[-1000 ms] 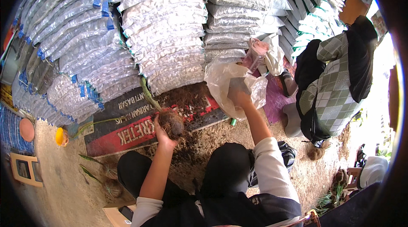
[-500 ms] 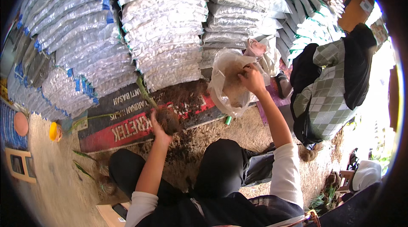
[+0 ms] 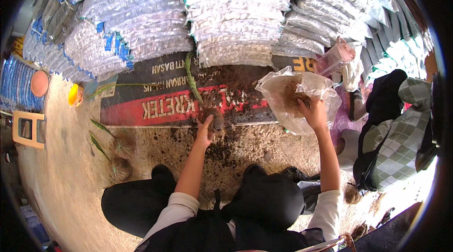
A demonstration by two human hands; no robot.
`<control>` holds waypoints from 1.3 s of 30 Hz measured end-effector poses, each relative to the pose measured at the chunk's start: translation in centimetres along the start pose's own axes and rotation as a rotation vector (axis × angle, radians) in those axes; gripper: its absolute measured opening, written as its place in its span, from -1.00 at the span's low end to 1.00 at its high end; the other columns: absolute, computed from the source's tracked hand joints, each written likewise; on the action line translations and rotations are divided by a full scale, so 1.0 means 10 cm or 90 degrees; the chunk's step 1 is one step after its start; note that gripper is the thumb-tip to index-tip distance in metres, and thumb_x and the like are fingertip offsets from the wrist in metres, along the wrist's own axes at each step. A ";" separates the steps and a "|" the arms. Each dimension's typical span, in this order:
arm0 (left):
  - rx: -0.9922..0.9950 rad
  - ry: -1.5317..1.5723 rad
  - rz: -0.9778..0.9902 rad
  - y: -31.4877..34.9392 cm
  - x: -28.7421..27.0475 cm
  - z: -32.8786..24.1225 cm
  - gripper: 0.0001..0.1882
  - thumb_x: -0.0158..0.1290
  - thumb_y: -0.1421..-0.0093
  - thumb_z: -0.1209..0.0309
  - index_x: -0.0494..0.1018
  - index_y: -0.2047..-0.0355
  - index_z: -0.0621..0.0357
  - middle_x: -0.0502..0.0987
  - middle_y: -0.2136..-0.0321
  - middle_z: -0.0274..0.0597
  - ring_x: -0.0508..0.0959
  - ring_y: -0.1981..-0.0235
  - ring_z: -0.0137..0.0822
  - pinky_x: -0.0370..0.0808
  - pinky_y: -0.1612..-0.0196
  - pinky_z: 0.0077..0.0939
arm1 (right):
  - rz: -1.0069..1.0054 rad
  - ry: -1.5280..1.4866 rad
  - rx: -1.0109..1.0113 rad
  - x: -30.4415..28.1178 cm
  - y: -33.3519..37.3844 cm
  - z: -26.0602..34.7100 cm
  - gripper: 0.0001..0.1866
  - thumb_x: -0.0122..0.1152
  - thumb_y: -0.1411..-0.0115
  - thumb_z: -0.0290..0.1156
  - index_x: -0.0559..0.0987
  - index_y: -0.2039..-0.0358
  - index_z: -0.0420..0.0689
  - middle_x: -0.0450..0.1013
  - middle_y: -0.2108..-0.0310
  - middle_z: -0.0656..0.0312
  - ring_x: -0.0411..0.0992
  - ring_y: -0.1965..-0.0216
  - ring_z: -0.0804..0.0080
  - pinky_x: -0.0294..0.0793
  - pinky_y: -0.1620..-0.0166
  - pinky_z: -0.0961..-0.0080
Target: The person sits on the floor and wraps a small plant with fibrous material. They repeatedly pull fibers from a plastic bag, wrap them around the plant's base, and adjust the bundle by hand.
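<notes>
My left hand (image 3: 204,132) is closed round the dark, soil-covered root ball (image 3: 214,119) of a snake plant. A long green leaf (image 3: 190,75) rises from it over the mat. To the right, my right hand (image 3: 313,112) is at the mouth of a clear plastic bag (image 3: 273,87), its fingers closed on a clump of brown fibre (image 3: 293,96). The bag's crumpled film spreads around the hand and fibre. My fingertips are partly hidden by the fibre.
Dark soil litters a black and red printed mat (image 3: 120,113). Two fibre-wrapped plants (image 3: 121,169) lie left of my knees. Stacked filled bags (image 3: 240,21) line the far side. A yellow container (image 3: 75,95) and a stool (image 3: 29,129) stand left; a person (image 3: 398,134) crouches right.
The view has turned, shifting the scene. My right hand has drawn nearer to me with fibre in its fingers, at the bag's mouth. My left hand still holds the root ball.
</notes>
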State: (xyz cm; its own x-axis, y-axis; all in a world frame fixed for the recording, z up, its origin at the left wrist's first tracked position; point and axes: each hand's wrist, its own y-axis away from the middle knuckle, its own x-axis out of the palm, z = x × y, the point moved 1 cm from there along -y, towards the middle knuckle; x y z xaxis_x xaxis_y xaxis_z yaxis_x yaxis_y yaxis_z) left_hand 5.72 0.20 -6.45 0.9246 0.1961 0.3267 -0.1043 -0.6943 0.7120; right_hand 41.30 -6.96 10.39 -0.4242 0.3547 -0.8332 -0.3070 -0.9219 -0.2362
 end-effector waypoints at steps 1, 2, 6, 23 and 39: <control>-0.023 -0.057 -0.006 0.02 0.07 0.01 0.11 0.26 0.10 0.14 -0.33 -0.24 -0.06 0.23 -0.05 0.03 0.41 0.06 -0.22 0.46 0.15 -0.30 | 0.005 0.010 0.019 -0.01 0.04 -0.04 -0.75 0.24 0.03 -0.36 0.54 0.40 -0.28 0.48 0.48 -0.08 0.47 0.39 -0.03 0.45 0.32 0.23; -0.044 -0.113 -0.016 0.05 0.12 0.00 0.22 0.31 0.15 0.18 -0.43 -0.25 -0.08 0.16 -0.10 0.07 0.34 -0.02 -0.18 0.41 0.09 -0.25 | -0.008 0.014 0.013 0.02 0.08 -0.09 -0.77 0.23 0.01 -0.36 0.55 0.44 -0.30 0.47 0.51 -0.10 0.47 0.43 -0.03 0.45 0.35 0.26; 0.038 -0.262 -0.107 -0.08 0.03 0.13 0.29 0.37 0.22 0.27 -0.42 -0.26 0.00 -0.05 -0.20 0.06 0.14 -0.16 0.00 0.20 -0.10 -0.04 | 0.007 0.052 0.027 0.11 0.12 -0.11 -0.79 0.24 0.01 -0.39 0.54 0.46 -0.30 0.47 0.54 -0.09 0.47 0.49 -0.02 0.45 0.39 0.30; 0.401 -0.701 -0.299 0.12 0.14 -0.12 0.00 0.29 0.22 -0.06 0.09 -0.15 0.10 0.15 -0.11 -0.02 0.15 -0.14 0.01 0.16 -0.12 0.01 | -0.315 -0.096 0.010 -0.22 0.13 0.15 -0.83 0.25 0.04 -0.52 0.48 0.42 -0.30 0.40 0.41 0.06 0.38 0.35 0.23 0.34 0.24 0.44; 0.334 -0.043 0.539 1.16 1.67 -0.57 -0.12 0.17 -0.03 0.13 -0.09 -0.21 0.14 0.17 -0.10 -0.02 0.24 -0.11 -0.13 0.26 -0.10 -0.21 | -0.106 -0.074 -0.331 -0.23 0.29 0.99 -0.67 0.32 0.16 -0.41 0.49 0.32 -0.15 0.37 0.12 0.13 0.34 0.19 0.21 0.32 0.13 0.31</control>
State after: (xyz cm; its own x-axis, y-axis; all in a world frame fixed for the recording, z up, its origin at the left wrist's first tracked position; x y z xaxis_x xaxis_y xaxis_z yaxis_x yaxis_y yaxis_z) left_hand 17.84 -0.66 10.81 0.6409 -0.5333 0.5521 -0.5786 -0.8083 -0.1090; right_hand 32.93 -8.93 16.54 -0.5066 0.4893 -0.7098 0.0700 -0.7973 -0.5996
